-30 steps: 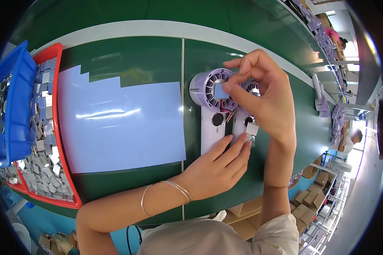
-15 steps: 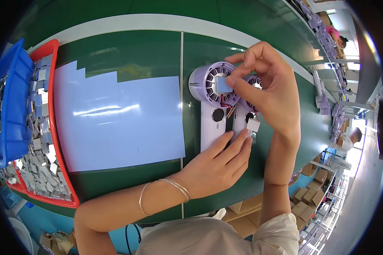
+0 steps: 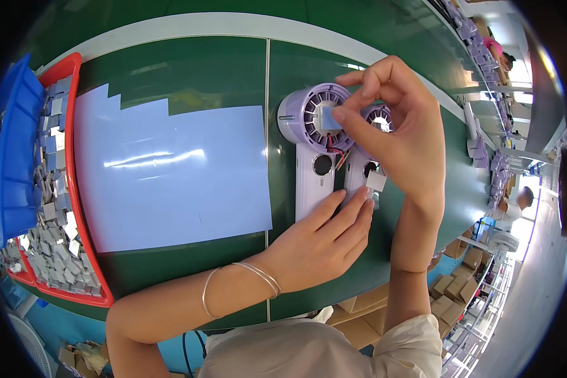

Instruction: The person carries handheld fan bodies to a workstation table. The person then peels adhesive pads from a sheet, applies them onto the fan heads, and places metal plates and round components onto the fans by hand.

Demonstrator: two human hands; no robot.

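Two lilac handheld fans lie side by side on the green table. The nearer-left fan has its round head facing up, with red and black wires at its neck. The second fan is partly hidden behind my right hand. My right thumb and forefinger are closed on the edge of a small blue square piece over the first fan's hub. My left hand lies with fingers stretched over the two white handles. Near its fingertips is a small white square plate by the second handle.
A large pale blue sheet lies left of the fans. Further left, a red tray holds many small grey squares, with a blue bin on it. Cardboard boxes and co-workers are at the right.
The view has shifted slightly, so the sheet and tray sit a little further left and up. My right fingers stay at the hub, where a lighter area now shows beside the blue piece.
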